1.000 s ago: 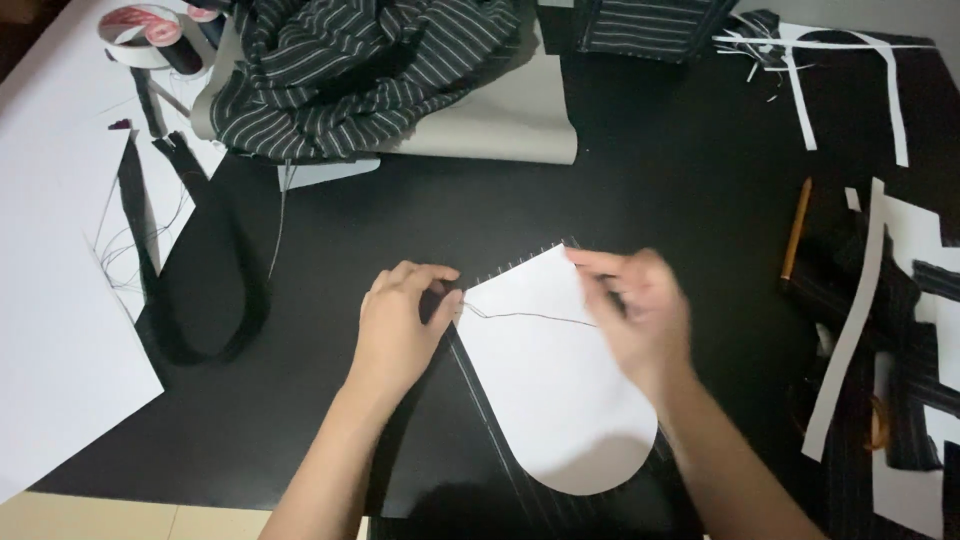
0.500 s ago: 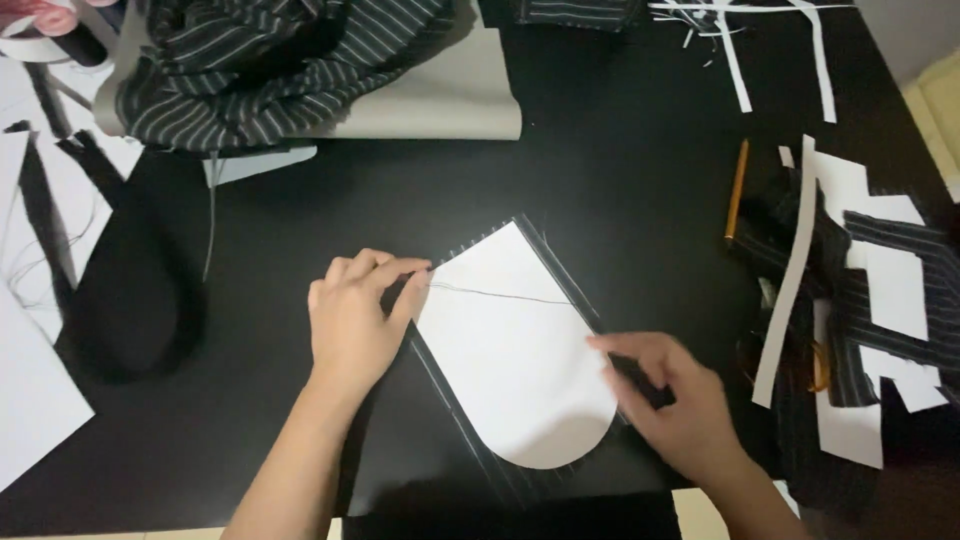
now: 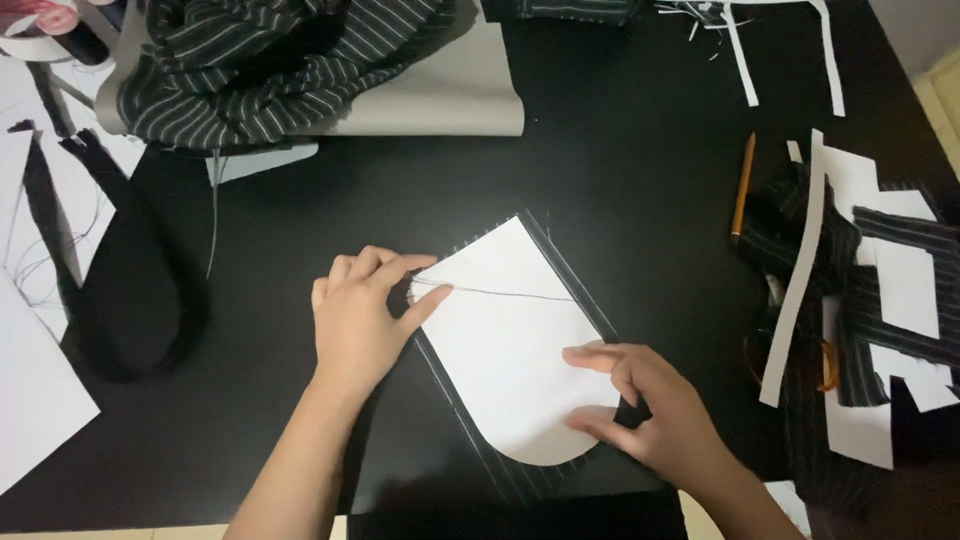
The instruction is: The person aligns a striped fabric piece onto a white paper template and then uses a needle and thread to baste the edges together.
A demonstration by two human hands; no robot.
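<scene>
A white paper pattern piece [image 3: 515, 345] with a rounded lower end lies on a black pinstriped fabric piece [image 3: 470, 455] on the black table [image 3: 620, 190]. My left hand [image 3: 362, 315] presses on the pattern's upper left corner, fingers pinching where a thin thread [image 3: 500, 292] starts. The thread runs rightward across the pattern. My right hand [image 3: 645, 415] rests on the pattern's lower right edge, fingers curled against the paper.
A heap of striped fabric [image 3: 270, 60] lies on a grey sheet [image 3: 440, 95] at the back. A pencil [image 3: 742, 185] lies to the right, beside striped scraps and white paper strips [image 3: 800, 280]. White paper [image 3: 30, 400] and black cloth [image 3: 130, 300] lie left.
My right hand moved from the pattern's top corner down to its lower right edge, drawing the thread across. The view shifted, so everything sits lower and farther right. My left hand stayed at the corner.
</scene>
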